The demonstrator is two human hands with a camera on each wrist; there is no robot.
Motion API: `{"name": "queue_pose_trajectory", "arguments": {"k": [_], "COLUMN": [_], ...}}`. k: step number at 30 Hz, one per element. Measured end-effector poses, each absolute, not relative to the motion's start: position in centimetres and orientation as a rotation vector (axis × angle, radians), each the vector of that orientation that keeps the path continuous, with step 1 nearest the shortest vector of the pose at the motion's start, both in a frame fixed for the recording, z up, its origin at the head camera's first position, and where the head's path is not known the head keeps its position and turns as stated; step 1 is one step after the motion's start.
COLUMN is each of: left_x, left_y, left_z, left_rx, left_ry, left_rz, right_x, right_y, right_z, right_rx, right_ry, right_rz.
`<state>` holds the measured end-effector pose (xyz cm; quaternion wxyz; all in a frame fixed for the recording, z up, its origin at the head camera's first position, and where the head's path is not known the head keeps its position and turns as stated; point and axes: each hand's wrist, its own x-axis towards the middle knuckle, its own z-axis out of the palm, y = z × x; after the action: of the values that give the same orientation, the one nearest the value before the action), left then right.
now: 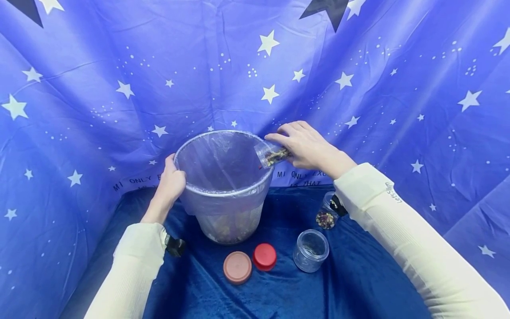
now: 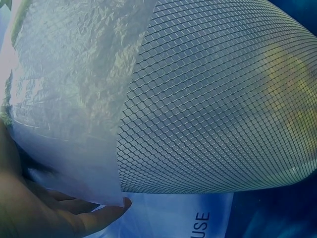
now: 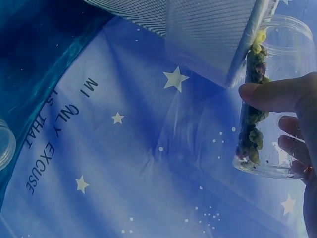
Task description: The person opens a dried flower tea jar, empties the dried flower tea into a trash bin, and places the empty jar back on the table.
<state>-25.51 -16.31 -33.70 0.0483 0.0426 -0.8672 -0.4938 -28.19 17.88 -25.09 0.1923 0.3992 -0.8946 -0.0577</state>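
Observation:
A mesh wastebasket (image 1: 229,193) lined with a thin clear plastic bag (image 2: 84,74) stands on dark blue cloth. My left hand (image 1: 172,181) grips its rim at the left; in the left wrist view the fingers (image 2: 104,218) lie against the folded-down bag. At the right rim, my right hand (image 1: 304,144) holds a clear jar (image 3: 292,49) tipped on its side, its mouth over the basket's edge. Dried flower buds (image 3: 255,119) lie along the jar's lower wall. A small reddish bit shows at the mouth. Yellowish matter (image 2: 292,89) shows through the mesh low in the basket.
In front of the basket lie a pinkish lid (image 1: 237,267) and a red lid (image 1: 264,256). To the right stand an open clear jar (image 1: 311,250) and another jar (image 1: 326,217) with dried pieces, partly behind my right sleeve. A starry blue curtain (image 1: 223,53) hangs close behind.

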Motion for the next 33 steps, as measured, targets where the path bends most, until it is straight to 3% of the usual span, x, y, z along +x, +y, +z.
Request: {"name": "queue_pose_trajectory", "arguments": {"k": [23,33], "left_x": [-25.58,-25.61], "left_y": [-16.26,-16.24], "left_z": [-33.80,-33.81], "left_rx": [0.138,0.144], "left_ry": [-2.619,-2.615], "left_rz": [-1.515,-1.525], "right_x": [-28.40,-28.08], "right_y": [17.69,17.77], "right_z": [-25.55,-25.26], "right_rx": [1.181,1.061], "right_ry": [-2.406,-2.589], "right_rz": [-0.145,-0.147]}}
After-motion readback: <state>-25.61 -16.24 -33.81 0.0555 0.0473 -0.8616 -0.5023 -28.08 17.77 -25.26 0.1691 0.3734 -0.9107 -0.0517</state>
